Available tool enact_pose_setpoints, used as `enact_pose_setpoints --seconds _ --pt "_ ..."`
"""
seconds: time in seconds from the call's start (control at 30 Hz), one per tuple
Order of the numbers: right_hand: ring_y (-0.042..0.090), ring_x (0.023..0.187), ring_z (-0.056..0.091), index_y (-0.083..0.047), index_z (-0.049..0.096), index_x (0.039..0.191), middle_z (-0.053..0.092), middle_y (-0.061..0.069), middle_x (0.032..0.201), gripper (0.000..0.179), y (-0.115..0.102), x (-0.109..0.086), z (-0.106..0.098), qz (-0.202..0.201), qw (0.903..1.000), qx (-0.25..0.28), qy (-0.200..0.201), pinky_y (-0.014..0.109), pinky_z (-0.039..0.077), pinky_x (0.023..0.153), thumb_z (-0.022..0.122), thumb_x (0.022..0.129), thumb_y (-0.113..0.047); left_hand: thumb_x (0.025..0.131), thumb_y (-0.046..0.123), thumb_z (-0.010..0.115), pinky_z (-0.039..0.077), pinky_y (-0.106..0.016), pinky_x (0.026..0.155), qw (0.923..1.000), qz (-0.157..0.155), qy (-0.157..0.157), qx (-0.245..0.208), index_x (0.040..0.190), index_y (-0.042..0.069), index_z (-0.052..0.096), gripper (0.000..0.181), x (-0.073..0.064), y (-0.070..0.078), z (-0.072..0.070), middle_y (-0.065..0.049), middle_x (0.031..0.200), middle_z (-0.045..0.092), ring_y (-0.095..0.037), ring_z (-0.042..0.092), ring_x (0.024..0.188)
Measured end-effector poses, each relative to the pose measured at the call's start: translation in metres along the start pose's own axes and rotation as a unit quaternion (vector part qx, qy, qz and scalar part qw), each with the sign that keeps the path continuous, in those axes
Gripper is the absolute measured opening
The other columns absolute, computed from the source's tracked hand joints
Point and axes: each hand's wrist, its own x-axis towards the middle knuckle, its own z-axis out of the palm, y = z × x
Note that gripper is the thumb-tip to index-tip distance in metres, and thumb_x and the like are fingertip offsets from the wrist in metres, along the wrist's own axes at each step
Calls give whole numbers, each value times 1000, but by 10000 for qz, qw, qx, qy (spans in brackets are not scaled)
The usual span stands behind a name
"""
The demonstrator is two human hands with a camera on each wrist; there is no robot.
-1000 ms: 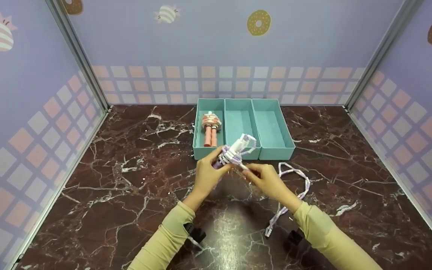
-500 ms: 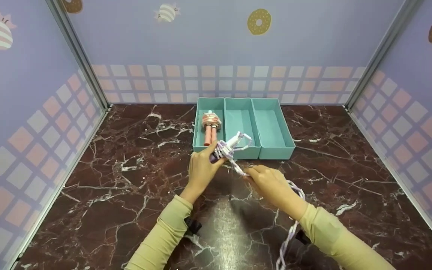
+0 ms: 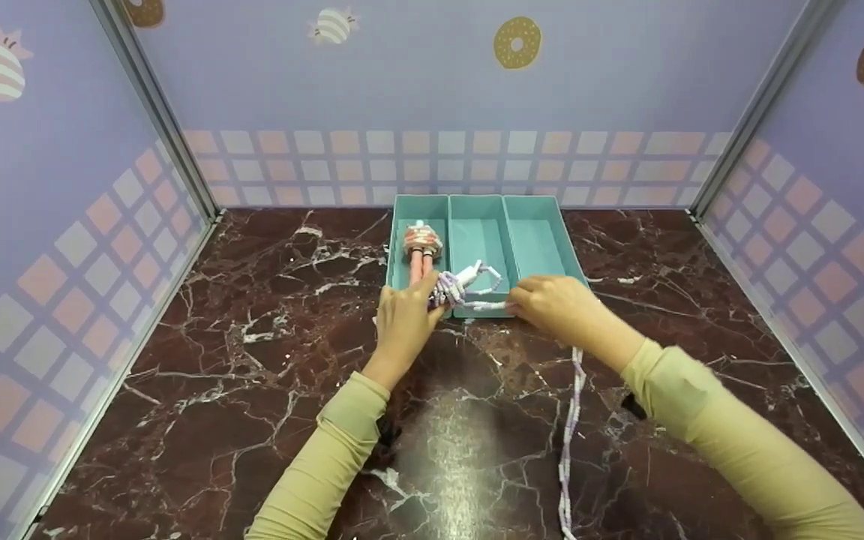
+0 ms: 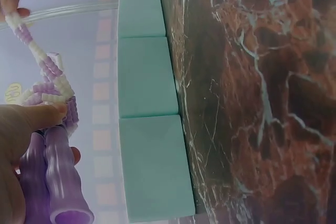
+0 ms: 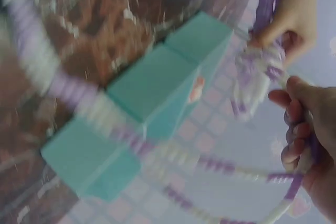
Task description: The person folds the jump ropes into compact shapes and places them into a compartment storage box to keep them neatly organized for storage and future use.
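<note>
A purple-and-white beaded jump rope (image 3: 450, 289) is bundled over its two purple handles (image 4: 64, 177). My left hand (image 3: 403, 324) grips the handles and the wound part, its thumb lying on the beads in the left wrist view. To the right, my right hand (image 3: 561, 306) holds a doubled length of the rope, its fingers curled round it in the right wrist view. From that hand the loose rope hangs down past the bottom of the head view. A small loop sticks up above the bundle. In the right wrist view the near strands are blurred.
Behind the hands stand three joined teal boxes (image 3: 544, 196). A pink-and-white beaded jump rope (image 3: 422, 241) with pink handles lies in the left box. The dark marbled table (image 3: 252, 390) is enclosed by patterned walls (image 3: 432, 90) at the back and sides.
My right hand has moved right and up, drawing the rope strand out sideways. The loose rope has slid from a curl on the table to a straight hang. My left hand shifted slightly left and up.
</note>
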Motion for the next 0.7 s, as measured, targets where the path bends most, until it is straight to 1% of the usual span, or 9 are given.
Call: enact_pose_setpoints --seconds 0.13,0.27,0.37,0.5,0.53,0.6,0.63,0.7 --pt "19 67 62 -9 68 81 66 3 75 18 13 10 -11 -98 9998 -48 -173 34 55 60 70 89 -25 75 29 84 39 -37 70 9997 166 -57 149 120 16 63 51 5 1 -2 -8 113 75 -30 71 67" --pt "20 68 61 -9 68 82 64 3 75 18 22 19 -20 -309 9989 -150 -314 33 55 60 71 88 -25 76 31 83 37 -37 70 9977 386 -70 551 121 17 64 51 10 0 -2 -8 110 76 -29 70 67" --pt "19 69 62 -9 68 84 65 3 76 18 29 26 -26 -376 9981 -161 -466 32 56 59 70 88 -27 75 32 83 38 -37 70 9953 523 -41 813 122 16 65 52 12 -1 0 -8 109 76 -29 70 66" --pt "19 71 65 -10 68 87 67 3 78 21 38 33 -32 -496 9966 -183 -630 33 56 60 67 89 -31 74 32 84 38 -36 67 9924 740 -24 984 118 16 66 50 12 -1 1 -7 114 75 -26 67 60" --pt "19 72 65 -10 68 87 68 3 79 22 39 35 -33 -567 9961 -202 -650 32 56 61 66 89 -32 74 32 84 38 -36 66 9914 806 -41 1030 118 16 66 50 11 -1 0 -8 118 73 -27 70 68" --pt "19 74 65 -10 67 87 68 2 79 23 41 38 -34 -730 9950 -255 -637 32 57 63 65 89 -34 74 33 84 39 -35 66 9888 947 -119 1146 118 17 66 51 11 1 0 -12 125 69 -29 73 89" --pt "18 75 65 -10 67 87 68 2 80 24 42 39 -35 -824 9943 -292 -618 32 57 65 65 88 -34 74 34 84 40 -35 67 9877 1013 -167 1182 118 17 66 50 11 2 0 -14 128 67 -31 72 102" --pt "18 77 64 -11 67 86 68 1 80 23 42 43 -36 -1018 9926 -383 -541 31 57 69 65 87 -34 74 34 84 42 -35 69 9847 1167 -255 1269 117 18 66 48 12 3 -1 -14 126 69 -35 64 121"
